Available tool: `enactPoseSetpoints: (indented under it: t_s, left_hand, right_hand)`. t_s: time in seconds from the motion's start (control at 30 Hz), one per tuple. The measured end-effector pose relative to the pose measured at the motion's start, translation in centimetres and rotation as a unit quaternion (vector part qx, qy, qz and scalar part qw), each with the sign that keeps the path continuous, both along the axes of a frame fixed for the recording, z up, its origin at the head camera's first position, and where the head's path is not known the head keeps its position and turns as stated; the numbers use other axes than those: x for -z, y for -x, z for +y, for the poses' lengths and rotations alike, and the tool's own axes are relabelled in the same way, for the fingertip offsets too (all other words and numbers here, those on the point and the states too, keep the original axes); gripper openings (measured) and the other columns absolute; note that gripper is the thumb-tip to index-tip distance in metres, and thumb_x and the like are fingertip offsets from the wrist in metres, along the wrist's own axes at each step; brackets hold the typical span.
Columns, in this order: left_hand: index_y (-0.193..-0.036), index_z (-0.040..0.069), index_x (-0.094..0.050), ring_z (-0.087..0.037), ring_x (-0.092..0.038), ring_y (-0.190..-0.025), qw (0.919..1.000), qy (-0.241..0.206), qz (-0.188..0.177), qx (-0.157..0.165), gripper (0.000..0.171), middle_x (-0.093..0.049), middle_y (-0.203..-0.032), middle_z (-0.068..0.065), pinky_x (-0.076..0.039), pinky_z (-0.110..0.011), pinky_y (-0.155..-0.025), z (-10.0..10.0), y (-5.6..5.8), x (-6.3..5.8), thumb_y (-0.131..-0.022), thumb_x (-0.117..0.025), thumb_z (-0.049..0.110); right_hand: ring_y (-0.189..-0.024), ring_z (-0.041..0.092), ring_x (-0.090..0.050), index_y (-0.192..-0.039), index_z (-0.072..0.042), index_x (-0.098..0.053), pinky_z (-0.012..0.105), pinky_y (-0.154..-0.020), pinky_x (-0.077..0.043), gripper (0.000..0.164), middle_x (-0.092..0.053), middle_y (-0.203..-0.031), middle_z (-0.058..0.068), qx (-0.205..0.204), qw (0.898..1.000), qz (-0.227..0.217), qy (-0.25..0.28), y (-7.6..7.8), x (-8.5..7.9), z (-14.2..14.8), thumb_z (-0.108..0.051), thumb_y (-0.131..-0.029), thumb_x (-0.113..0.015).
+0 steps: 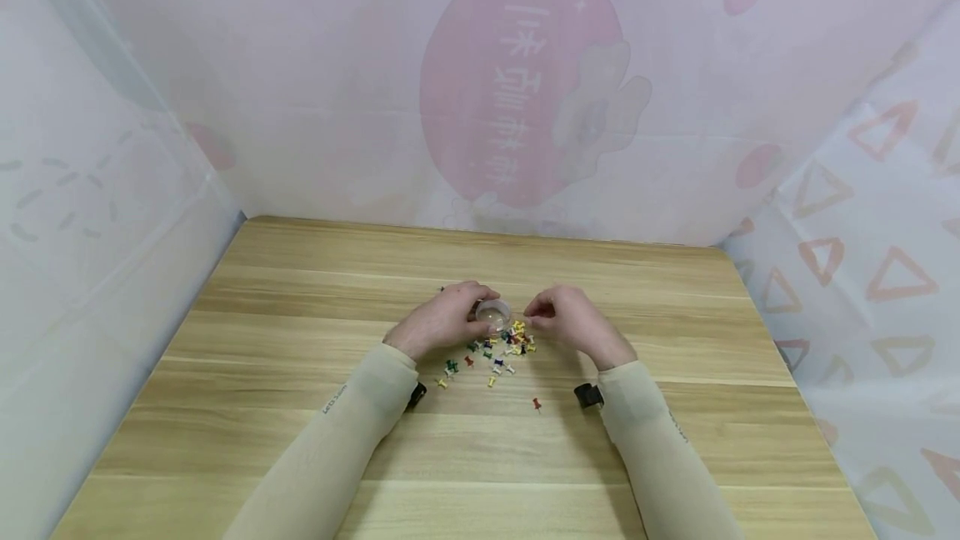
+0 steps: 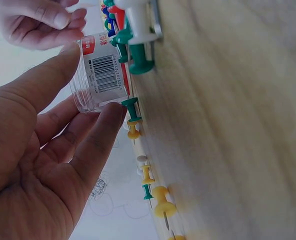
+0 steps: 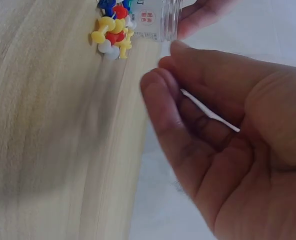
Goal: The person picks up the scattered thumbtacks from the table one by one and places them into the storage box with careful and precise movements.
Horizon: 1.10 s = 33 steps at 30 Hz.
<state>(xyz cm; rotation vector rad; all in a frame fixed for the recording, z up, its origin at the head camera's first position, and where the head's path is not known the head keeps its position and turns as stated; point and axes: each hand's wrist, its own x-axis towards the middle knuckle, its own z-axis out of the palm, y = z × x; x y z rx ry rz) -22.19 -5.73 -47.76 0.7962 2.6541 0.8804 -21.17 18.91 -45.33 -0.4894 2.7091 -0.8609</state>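
A clear round jar (image 1: 493, 315) with a barcode label (image 2: 105, 73) stands upright on the table, its rim up. My left hand (image 1: 448, 319) grips it from the left side, the thumb near the rim and a finger low on the wall. My right hand (image 1: 572, 322) is just right of the jar, its fingers bent and the thumb tip close to the index fingertip. I cannot tell whether a small pin is between those fingertips. A pile of coloured push pins (image 1: 517, 340) lies against the jar's near right side, by the right fingertips.
Loose push pins lie scattered nearer to me, among them a red pin (image 1: 537, 403), a yellow pin (image 1: 442, 383) and green pins (image 1: 452, 366). The wood-grain table (image 1: 480, 473) meets a printed cloth wall (image 1: 360, 148) at the back, with more cloth on both sides.
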Motion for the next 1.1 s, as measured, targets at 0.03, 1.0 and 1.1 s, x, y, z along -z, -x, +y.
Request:
enactPoseSetpoints:
  t_s: [0.03,1.0,1.1]
  left_hand:
    - [-0.146,0.012,-0.057,-0.02,-0.059,-0.118,1.0,0.004,0.002,-0.001,0.058,-0.062,-0.138,-0.007,-0.049,-0.038,-0.101,0.0,0.0,0.0,-0.095,-0.076,0.032]
    - [-0.147,0.015,-0.057,-0.019,-0.057,-0.124,0.9995,0.028,0.012,-0.004,0.06,-0.061,-0.14,-0.005,-0.046,-0.037,-0.107,0.2,0.0,-0.1,-0.094,-0.076,0.036]
    - [-0.147,0.014,-0.057,-0.019,-0.057,-0.123,0.9996,0.027,0.011,-0.004,0.061,-0.061,-0.14,-0.006,-0.046,-0.037,-0.107,0.2,0.0,0.0,-0.094,-0.076,0.036]
  right_hand:
    - [-0.085,0.012,-0.067,-0.102,-0.008,-0.079,0.036,-0.084,-0.057,0.011,-0.074,-0.095,0.0,0.003,1.0,-0.004,-0.01,0.0,0.0,0.0,-0.014,-0.093,-0.077]
    - [-0.075,0.013,-0.062,-0.089,-0.012,-0.075,0.034,-0.076,-0.056,0.005,-0.069,-0.084,-0.004,0.027,0.995,-0.005,-0.092,-0.9,1.0,-0.4,-0.008,-0.087,-0.079]
    - [-0.073,0.014,-0.061,-0.086,-0.012,-0.074,0.034,-0.074,-0.056,0.006,-0.068,-0.082,-0.004,0.028,0.994,0.009,-0.102,-0.8,1.1,-0.5,-0.006,-0.085,-0.076]
